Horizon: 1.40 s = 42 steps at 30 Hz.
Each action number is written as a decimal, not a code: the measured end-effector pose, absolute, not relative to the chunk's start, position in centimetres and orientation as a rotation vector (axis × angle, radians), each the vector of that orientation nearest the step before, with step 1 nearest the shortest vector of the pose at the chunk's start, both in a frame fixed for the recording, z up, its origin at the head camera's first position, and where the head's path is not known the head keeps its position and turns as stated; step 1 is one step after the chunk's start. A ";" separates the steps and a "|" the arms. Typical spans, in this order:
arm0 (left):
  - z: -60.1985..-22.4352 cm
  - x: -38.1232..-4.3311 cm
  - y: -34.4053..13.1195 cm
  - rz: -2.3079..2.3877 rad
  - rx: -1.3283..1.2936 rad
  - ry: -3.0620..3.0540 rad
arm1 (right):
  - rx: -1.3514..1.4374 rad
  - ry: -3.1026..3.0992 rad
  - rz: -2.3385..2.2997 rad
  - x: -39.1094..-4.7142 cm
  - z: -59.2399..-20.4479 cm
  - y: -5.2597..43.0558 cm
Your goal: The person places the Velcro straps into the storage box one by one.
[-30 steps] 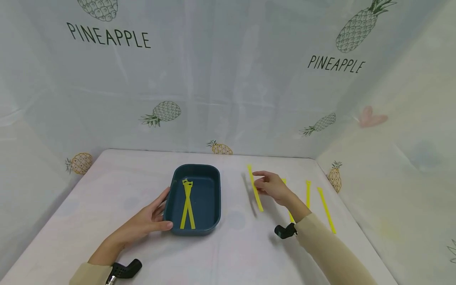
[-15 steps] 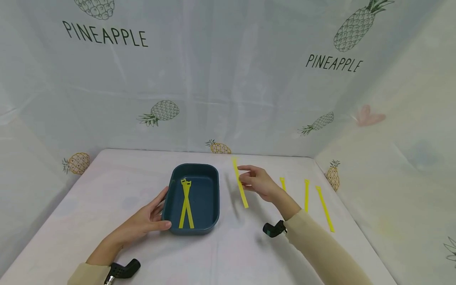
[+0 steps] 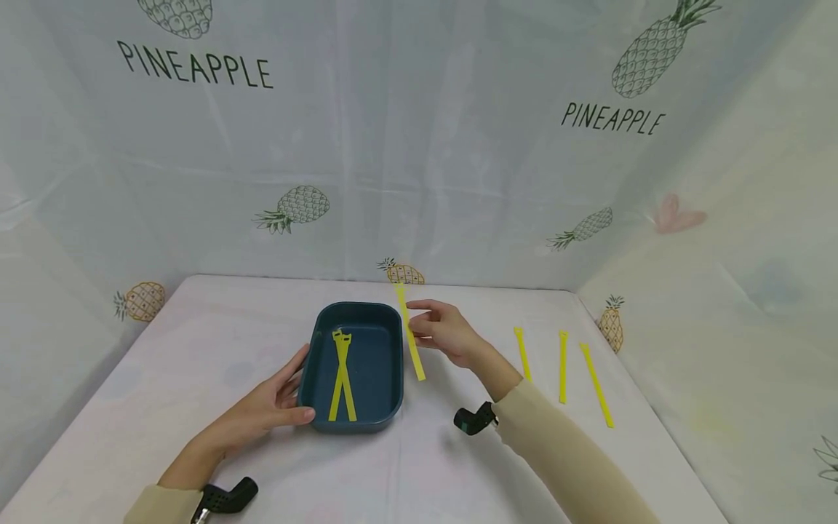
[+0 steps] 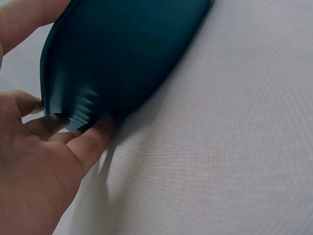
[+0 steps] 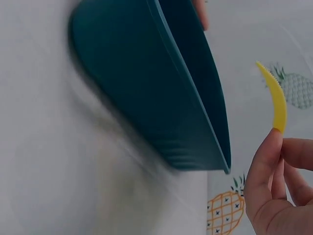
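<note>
My left hand (image 3: 271, 404) holds the dark blue plastic bin (image 3: 393, 407) at its left side, thumb at the near left corner. In the left wrist view its fingers (image 4: 95, 142) lie against the outer wall. Inside the bin are two yellow cable ties (image 3: 343, 393), crossed, their slotted heads at the far end. My right hand (image 3: 448, 335) pinches another yellow cable tie (image 3: 412, 346) between thumb and fingers, beside the bin's right rim. The right wrist view shows that tie (image 5: 279, 100) bent in a slight curve, with small teeth along its edge.
To the right, three more yellow cable ties lie apart on the white-covered table (image 3: 393, 487): one near the right forearm (image 3: 522, 353), a middle tie (image 3: 563, 367) and an outer tie (image 3: 597, 386). A pineapple-printed curtain (image 3: 419, 145) hangs behind the table.
My right hand has carried its cable tie leftward, from over the table's right-middle to the bin's right rim. The left hand and the bin have stayed in place.
</note>
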<state>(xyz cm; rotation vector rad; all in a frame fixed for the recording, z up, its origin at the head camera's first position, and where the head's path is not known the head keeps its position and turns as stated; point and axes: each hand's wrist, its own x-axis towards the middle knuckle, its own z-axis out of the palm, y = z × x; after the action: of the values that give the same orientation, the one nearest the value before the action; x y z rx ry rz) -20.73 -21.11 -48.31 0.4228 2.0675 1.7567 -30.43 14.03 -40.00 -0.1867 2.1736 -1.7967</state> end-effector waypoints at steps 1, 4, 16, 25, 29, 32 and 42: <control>-48.3 -20.8 -21.1 1.757 0.424 2.067 | -0.187 2.170 -1.796 -30.4 -40.0 13.8; -48.3 -20.8 -21.0 1.757 0.426 2.068 | -0.204 2.160 -1.797 -30.4 -40.1 13.0; -48.2 -20.8 -21.2 1.754 0.415 2.075 | -0.218 2.124 -1.792 -30.2 -40.8 10.6; -48.3 -20.7 -21.2 1.759 0.431 2.065 | -0.229 2.095 -1.785 -30.2 -41.2 9.2; -48.2 -20.7 -21.1 1.749 0.425 2.080 | -0.228 2.086 -1.787 -30.3 -41.6 8.5; -48.1 -20.7 -21.2 1.749 0.420 2.075 | -0.216 2.089 -1.778 -30.2 -41.7 7.8; -48.0 -20.6 -21.1 1.774 0.390 2.037 | -0.224 2.089 -1.758 -29.8 -42.3 6.1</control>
<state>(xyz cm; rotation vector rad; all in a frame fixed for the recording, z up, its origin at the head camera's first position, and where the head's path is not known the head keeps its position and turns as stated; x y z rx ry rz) -20.64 -21.12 -48.04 0.3901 2.0373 1.7738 -29.81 6.12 -42.34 -0.2240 2.0894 -1.7580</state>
